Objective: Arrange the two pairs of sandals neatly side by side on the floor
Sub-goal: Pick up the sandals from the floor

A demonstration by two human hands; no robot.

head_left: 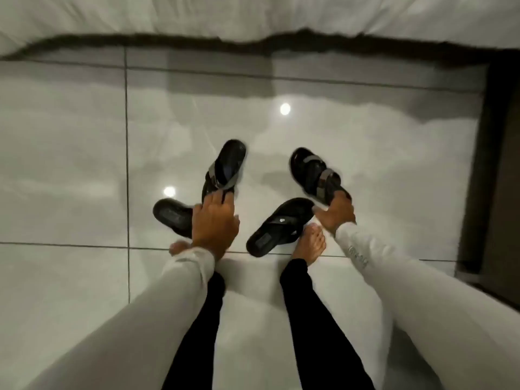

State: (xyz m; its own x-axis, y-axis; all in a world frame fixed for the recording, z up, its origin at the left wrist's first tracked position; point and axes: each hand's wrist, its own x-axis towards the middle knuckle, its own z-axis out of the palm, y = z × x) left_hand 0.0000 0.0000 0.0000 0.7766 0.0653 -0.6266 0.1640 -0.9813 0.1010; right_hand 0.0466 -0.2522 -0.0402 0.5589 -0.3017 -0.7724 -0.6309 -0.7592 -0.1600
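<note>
Two pairs of black sandals are on the glossy white tile floor [84,164]. My left hand [215,220] grips the heel of a grey-strapped sandal [225,167] that points away from me. My right hand [336,211] holds the heel of the matching grey-strapped sandal [315,173], tilted to the upper left. A black flip-flop [173,216] lies partly under my left hand. The other flip-flop [278,226] lies at an angle between my hands, just ahead of my right foot.
My bare feet [309,243] and black trouser legs are just behind the sandals. A bed with white bedding [253,15] runs across the far side. A dark wooden piece of furniture [501,164] stands at the right edge.
</note>
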